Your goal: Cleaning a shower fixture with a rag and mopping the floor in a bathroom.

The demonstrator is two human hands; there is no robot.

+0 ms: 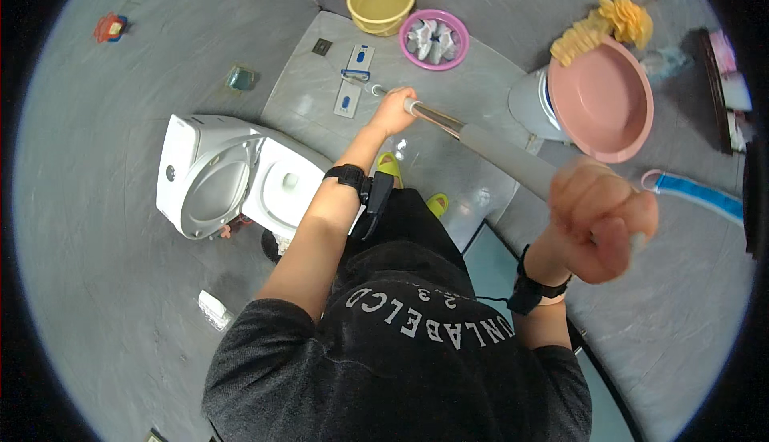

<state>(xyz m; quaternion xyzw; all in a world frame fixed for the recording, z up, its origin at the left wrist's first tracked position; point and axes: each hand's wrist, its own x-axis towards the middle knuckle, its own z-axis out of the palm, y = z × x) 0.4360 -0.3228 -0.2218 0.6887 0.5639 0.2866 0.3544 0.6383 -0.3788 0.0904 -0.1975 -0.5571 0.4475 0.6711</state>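
Observation:
A long mop handle (504, 157) slants across the view, from the lower right down to a flat mop head (354, 81) on the grey tiled floor. My left hand (395, 110) is wrapped around the lower part of its metal pole, near a white collar. Closed around the upper end of the grey grip is my right hand (601, 220), close to the camera and slightly blurred. The mop head is white with blue parts and lies flat, beside a floor drain (322, 47). Both wrists wear black straps.
A white toilet (288, 187) with its lid raised stands at the left. Beyond the mop are a yellow bucket (381, 6) and a pink basin (434, 66) holding shoes. At the right, a large pink basin (601, 102) leans by a grey bucket (534, 105). A glass panel (489, 262) stands near my right side.

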